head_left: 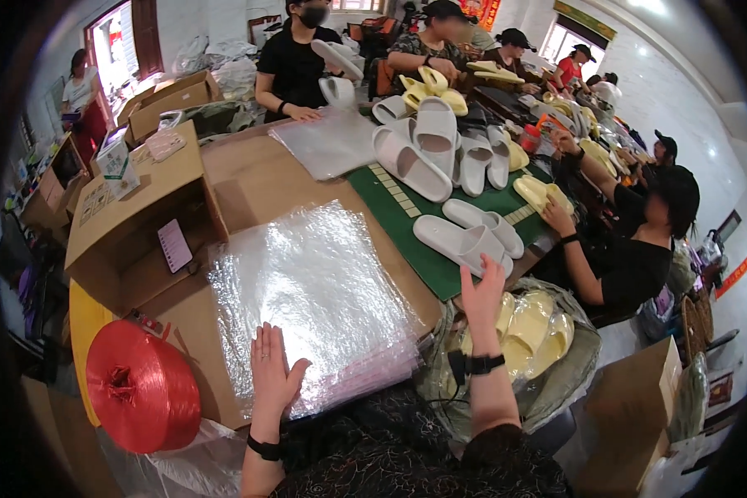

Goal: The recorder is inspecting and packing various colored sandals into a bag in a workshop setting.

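Note:
My left hand (273,369) lies flat, fingers stretched out, on a stack of clear plastic bags (307,274). It holds nothing. To the right, my right hand (483,300) reaches to a light grey slide slipper (452,241), thumb and fingers apart at the near end of its strap. Whether the fingertips touch the slipper is hard to tell. A second grey slipper (490,224) lies just behind it on the green mat (390,220). Several more grey slippers (415,162) are heaped farther back on the mat.
Left of the bags stand an opened cardboard box (133,224) and a roll of red plastic twine (145,386). A sack (581,353) of bagged yellow slippers (531,332) sits below my right forearm. At right, a co-worker (639,241) handles a yellow slipper (539,195). Another co-worker (299,66) stands across the table.

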The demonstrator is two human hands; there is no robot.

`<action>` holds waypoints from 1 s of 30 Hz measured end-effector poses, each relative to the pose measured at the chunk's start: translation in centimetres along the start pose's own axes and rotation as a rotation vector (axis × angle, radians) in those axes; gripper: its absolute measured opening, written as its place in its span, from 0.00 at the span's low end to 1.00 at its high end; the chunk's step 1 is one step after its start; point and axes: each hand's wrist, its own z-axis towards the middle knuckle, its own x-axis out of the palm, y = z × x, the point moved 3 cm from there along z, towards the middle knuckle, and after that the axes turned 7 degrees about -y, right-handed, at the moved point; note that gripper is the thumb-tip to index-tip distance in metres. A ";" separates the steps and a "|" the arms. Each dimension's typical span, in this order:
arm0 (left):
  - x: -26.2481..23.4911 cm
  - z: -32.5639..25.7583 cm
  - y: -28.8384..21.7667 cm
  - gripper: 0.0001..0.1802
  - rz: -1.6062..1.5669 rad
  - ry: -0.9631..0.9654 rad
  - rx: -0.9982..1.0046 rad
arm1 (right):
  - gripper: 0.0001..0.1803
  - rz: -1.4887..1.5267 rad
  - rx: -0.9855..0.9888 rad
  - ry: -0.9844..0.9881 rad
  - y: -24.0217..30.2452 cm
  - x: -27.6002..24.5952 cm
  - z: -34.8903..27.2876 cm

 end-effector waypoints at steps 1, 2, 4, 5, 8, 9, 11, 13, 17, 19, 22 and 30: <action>0.1 -0.1 0.1 0.47 -0.004 0.004 0.011 | 0.25 -0.022 -0.094 -0.029 -0.2 1.8 1.3; 0.1 0.0 0.3 0.47 -0.005 0.006 0.020 | 0.25 -0.001 -0.101 -0.020 -0.4 3.5 2.9; 0.1 -0.2 0.8 0.48 0.017 -0.017 0.023 | 0.24 -0.243 -0.300 0.093 -0.8 6.4 6.2; 0.1 -0.3 0.7 0.48 0.020 -0.007 0.016 | 0.24 -0.226 -0.309 0.097 -1.2 7.7 7.9; 0.2 0.0 0.3 0.48 0.031 0.005 0.000 | 0.20 -0.555 -0.336 0.216 -5.4 11.1 12.5; 0.5 0.4 -0.1 0.48 0.002 0.016 0.016 | 0.18 -0.826 -0.262 0.445 -9.1 11.8 14.2; 0.4 0.1 -0.1 0.48 -0.003 0.009 0.005 | 0.16 -1.066 -0.208 0.691 -9.9 13.1 14.7; -0.1 -0.5 0.3 0.48 0.012 -0.004 -0.026 | 0.15 -0.995 -0.002 0.547 -8.8 12.5 13.9; -0.5 -0.4 -0.1 0.47 -0.013 -0.001 -0.035 | 0.10 -1.016 -0.188 0.457 -9.3 11.3 13.0; -0.5 -0.6 0.3 0.47 -0.035 0.003 -0.038 | 0.10 -0.797 -0.278 0.343 -7.1 9.4 10.9; -0.1 -0.6 0.5 0.47 -0.015 -0.007 -0.015 | 0.11 -0.437 -0.457 0.180 1.1 4.5 8.3; 0.9 -0.2 0.9 0.46 -0.007 -0.042 0.002 | 0.24 0.194 -0.935 0.274 20.0 6.8 -1.3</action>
